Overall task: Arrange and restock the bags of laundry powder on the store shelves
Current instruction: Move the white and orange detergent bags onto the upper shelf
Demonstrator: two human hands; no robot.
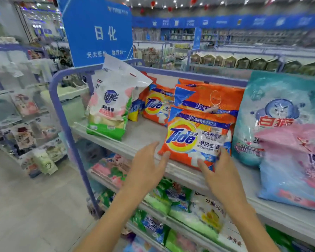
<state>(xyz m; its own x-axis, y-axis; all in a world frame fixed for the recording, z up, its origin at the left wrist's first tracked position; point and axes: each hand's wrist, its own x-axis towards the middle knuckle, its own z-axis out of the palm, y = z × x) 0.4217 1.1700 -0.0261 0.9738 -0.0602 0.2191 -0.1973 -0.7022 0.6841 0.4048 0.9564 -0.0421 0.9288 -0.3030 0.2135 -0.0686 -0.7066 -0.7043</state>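
The front Tide bag (198, 137) stands on the top shelf (144, 132), directly above and between the 2 hands. The right hand (218, 170) grasps its lower right corner, with the thumb on the front and the other fingers at the side edge. The left hand (149, 164) is released, its fingers straight. Its thumb tip is at the lower left corner of the bag, but I cannot tell if it touches.

Behind this bag, farther from the hands, leans a second Tide bag (207, 95), and a third Tide bag (155, 104) is up and left of it. Far above the left hand stands a white and green bag (107, 113). To the right of the right hand are a teal bag (280, 110) and a pink and blue bag (295, 166).
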